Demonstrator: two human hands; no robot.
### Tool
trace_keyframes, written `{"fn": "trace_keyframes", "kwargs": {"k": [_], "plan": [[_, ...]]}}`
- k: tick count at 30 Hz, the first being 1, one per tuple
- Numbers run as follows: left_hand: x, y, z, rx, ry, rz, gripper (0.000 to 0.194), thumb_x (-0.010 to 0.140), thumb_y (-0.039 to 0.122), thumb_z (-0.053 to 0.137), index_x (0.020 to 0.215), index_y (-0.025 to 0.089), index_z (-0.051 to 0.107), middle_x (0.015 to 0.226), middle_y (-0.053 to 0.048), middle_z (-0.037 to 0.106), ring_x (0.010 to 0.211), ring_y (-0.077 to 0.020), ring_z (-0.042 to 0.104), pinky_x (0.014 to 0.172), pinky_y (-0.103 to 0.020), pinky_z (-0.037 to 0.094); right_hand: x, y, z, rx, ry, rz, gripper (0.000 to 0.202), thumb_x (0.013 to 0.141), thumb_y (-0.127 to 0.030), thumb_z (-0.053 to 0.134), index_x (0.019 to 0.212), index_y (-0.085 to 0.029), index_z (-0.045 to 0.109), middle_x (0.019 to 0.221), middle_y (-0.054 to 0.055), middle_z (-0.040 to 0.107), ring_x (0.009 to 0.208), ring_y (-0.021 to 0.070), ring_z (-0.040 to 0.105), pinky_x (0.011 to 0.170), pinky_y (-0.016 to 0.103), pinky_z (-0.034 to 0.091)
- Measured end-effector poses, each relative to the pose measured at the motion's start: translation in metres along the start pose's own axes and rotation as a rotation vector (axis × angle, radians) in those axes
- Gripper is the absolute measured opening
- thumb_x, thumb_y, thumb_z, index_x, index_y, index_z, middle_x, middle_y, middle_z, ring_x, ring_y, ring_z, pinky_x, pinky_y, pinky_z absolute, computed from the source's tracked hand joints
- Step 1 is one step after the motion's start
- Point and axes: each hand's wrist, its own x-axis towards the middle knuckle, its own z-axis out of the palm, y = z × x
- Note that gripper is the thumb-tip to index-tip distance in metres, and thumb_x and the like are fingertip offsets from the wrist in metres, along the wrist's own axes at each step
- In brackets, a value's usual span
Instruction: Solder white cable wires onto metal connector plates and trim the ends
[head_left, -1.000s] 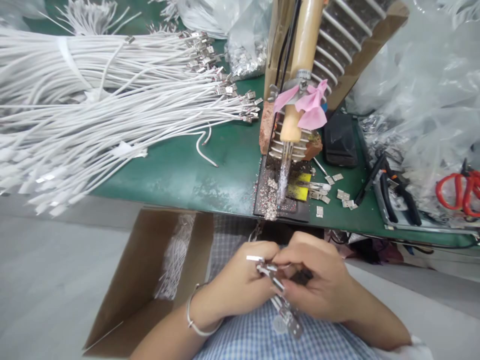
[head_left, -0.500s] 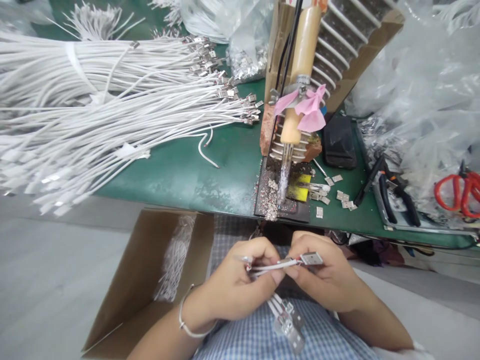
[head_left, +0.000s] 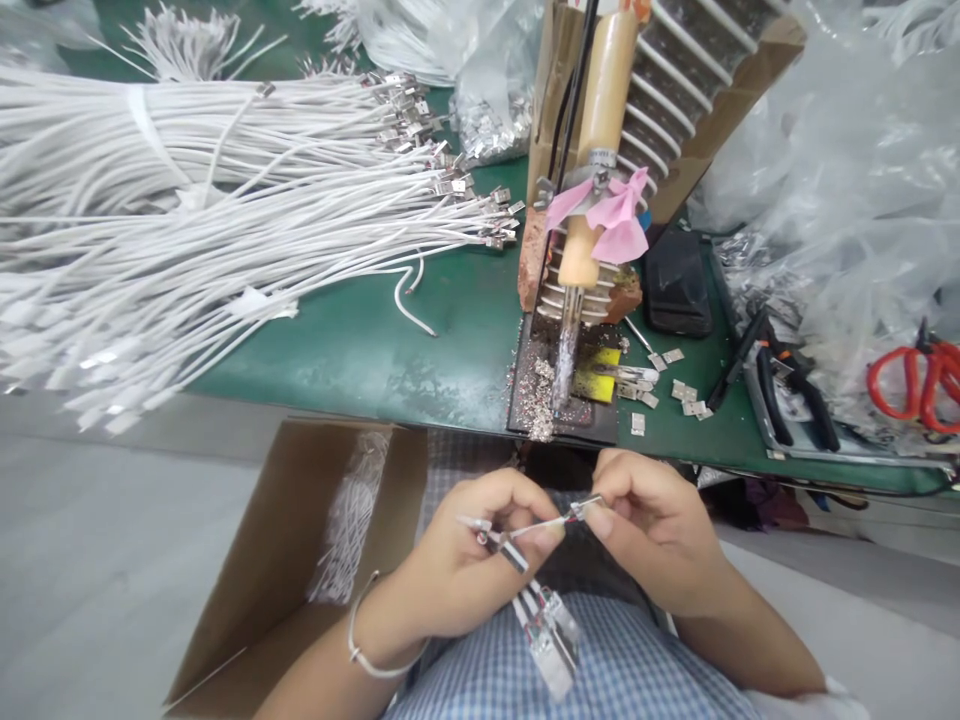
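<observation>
My left hand [head_left: 480, 550] is closed around several thin white cables. Metal USB plugs [head_left: 551, 645] on some of these cables hang below it, over the checked apron. Another USB plug [head_left: 513, 552] lies across its fingers. My right hand [head_left: 649, 525] pinches a USB plug [head_left: 586, 506] between thumb and fingertips. Red wire shows where that plug meets its white cable [head_left: 536, 526], which runs into my left hand. Both hands are in front of the table edge, below the soldering iron [head_left: 581, 250], which is fixed with its tip pointing down.
Bundles of white cables [head_left: 247, 230] cover the left of the green table [head_left: 337, 350]. Loose plug shells [head_left: 684, 392], pliers [head_left: 799, 390] and red-handled scissors [head_left: 911, 380] lie at right, beside plastic bags [head_left: 847, 180]. An open cardboard box [head_left: 247, 560] stands below the table at left.
My right hand has moved slightly right and up, turning its USB plug so it tilts upward. The hanging plugs have swung left, and another plug now shows across my left fingers.
</observation>
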Motion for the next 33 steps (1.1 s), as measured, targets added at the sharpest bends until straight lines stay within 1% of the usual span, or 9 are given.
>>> {"fn": "trace_keyframes", "kwargs": {"k": [2,5,9,13,16,18,22,27,33], "plan": [[0.001,0.001,-0.001,0.080,0.004,0.033,0.010,0.091,0.018,0.060,0.082,0.013,0.059,0.056,0.004,0.046,0.050,-0.0057,0.037,0.047,-0.016,0.032,0.000,0.001,0.000,0.031,-0.009,0.038,0.015,0.091,-0.017,0.056,0.077,-0.015,0.050,0.067,-0.002,0.041,0.060,0.0044,0.037,0.055,0.017,0.031],[0.002,0.004,-0.004,0.173,-0.022,0.096,0.011,0.090,0.017,0.060,0.081,0.011,0.063,0.061,-0.001,0.056,0.052,-0.0073,0.045,0.049,-0.017,0.037,0.001,0.002,-0.002,0.149,-0.071,0.154,0.022,0.093,-0.025,0.056,0.075,-0.014,0.050,0.064,-0.002,0.039,0.056,0.0042,0.034,0.051,0.017,0.027],[0.003,0.006,-0.005,0.173,-0.028,0.151,0.008,0.088,0.010,0.060,0.081,0.012,0.064,0.066,-0.001,0.060,0.057,-0.0064,0.051,0.054,-0.014,0.041,0.001,0.008,-0.002,0.370,-0.153,0.346,0.033,0.093,-0.039,0.058,0.076,-0.013,0.047,0.062,-0.003,0.036,0.055,0.0042,0.030,0.050,0.017,0.024],[0.004,0.002,-0.003,0.117,-0.006,0.200,0.008,0.086,0.006,0.060,0.084,0.014,0.061,0.069,0.002,0.060,0.060,-0.0043,0.052,0.058,-0.011,0.042,-0.001,0.017,0.006,0.605,-0.200,0.385,0.038,0.090,-0.044,0.063,0.076,-0.013,0.044,0.066,-0.002,0.037,0.058,0.0045,0.031,0.053,0.016,0.027],[0.004,-0.003,-0.002,0.124,0.000,0.205,0.008,0.086,0.007,0.060,0.084,0.014,0.061,0.070,0.002,0.060,0.061,-0.0040,0.052,0.059,-0.010,0.042,-0.004,0.024,0.013,0.736,-0.202,0.410,0.038,0.088,-0.042,0.066,0.076,-0.013,0.044,0.069,-0.001,0.039,0.061,0.0046,0.033,0.056,0.016,0.029],[0.005,-0.004,-0.002,0.132,0.023,0.193,0.008,0.086,0.007,0.060,0.084,0.014,0.062,0.071,0.002,0.062,0.061,-0.0042,0.053,0.060,-0.010,0.043,-0.005,0.026,0.014,0.741,-0.168,0.400,0.035,0.088,-0.040,0.066,0.077,-0.013,0.046,0.070,-0.001,0.040,0.062,0.0046,0.034,0.058,0.016,0.029],[0.006,-0.002,-0.005,0.130,0.030,0.193,0.009,0.086,0.006,0.061,0.085,0.013,0.065,0.068,0.002,0.061,0.058,-0.0037,0.052,0.057,-0.011,0.041,-0.005,0.023,0.011,0.635,-0.110,0.403,0.035,0.090,-0.043,0.064,0.078,-0.013,0.048,0.067,-0.002,0.038,0.059,0.0046,0.031,0.054,0.016,0.026],[0.006,0.001,-0.005,0.151,0.047,0.171,0.007,0.087,0.008,0.060,0.083,0.012,0.065,0.065,0.000,0.061,0.056,-0.0056,0.051,0.053,-0.014,0.040,-0.004,0.018,0.009,0.533,-0.105,0.394,0.035,0.091,-0.042,0.062,0.078,-0.014,0.046,0.064,-0.003,0.036,0.056,0.0043,0.029,0.051,0.017,0.024],[0.006,0.000,-0.002,0.174,0.095,0.131,0.012,0.089,0.013,0.059,0.077,0.011,0.063,0.062,-0.002,0.061,0.054,-0.0073,0.051,0.050,-0.016,0.040,-0.003,0.020,0.013,0.498,-0.083,0.378,0.036,0.092,-0.042,0.061,0.077,-0.014,0.045,0.064,-0.003,0.036,0.056,0.0044,0.030,0.051,0.016,0.026]]}}
